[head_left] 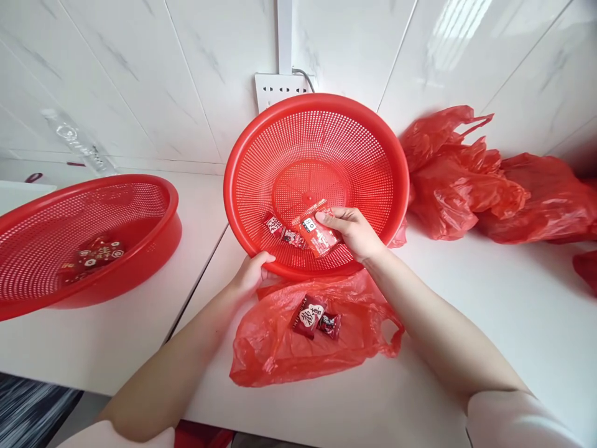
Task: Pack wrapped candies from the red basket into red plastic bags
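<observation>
A round red plastic colander (317, 102) is tilted towards me, its near rim gripped by my left hand (254, 271). Inside it, my right hand (352, 231) pinches a red snack packet (318, 231) with white and black print. Smaller dark red wrapped sweets (280, 230) lie in the colander beside that packet. Below the near rim, a thin red plastic bag (275, 348) is spread on the table. On the bag rest a dark red packet (308, 315) with a white patch and a small wrapped sweet (329, 325).
Another red colander (163, 230) on the left holds several red packets (97, 255). Full-looking red plastic bags (448, 186) stand along the wall on the right. A clear bottle (79, 143) lies at the back left, and a socket strip (275, 87) is behind my colander.
</observation>
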`<move>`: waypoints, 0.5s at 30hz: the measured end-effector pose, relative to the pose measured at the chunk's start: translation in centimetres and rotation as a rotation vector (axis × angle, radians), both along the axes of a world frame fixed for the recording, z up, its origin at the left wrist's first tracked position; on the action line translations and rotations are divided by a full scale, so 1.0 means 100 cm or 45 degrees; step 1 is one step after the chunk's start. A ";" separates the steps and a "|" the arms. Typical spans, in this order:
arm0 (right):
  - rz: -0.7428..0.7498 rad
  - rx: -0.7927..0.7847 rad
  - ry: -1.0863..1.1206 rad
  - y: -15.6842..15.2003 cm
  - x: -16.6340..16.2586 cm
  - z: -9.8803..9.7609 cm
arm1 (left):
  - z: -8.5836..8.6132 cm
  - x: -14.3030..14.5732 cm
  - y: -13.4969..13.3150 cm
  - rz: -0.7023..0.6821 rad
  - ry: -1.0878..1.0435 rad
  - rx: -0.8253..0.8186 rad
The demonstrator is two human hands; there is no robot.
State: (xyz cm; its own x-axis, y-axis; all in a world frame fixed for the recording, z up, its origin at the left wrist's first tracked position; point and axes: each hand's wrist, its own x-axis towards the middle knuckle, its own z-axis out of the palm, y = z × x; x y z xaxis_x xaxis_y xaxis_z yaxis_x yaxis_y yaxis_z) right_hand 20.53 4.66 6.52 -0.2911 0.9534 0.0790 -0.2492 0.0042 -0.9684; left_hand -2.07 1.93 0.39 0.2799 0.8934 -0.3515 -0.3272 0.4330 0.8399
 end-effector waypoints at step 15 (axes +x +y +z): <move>-0.316 -0.074 -0.193 0.013 0.000 -0.013 | 0.001 -0.001 -0.001 -0.019 -0.033 -0.030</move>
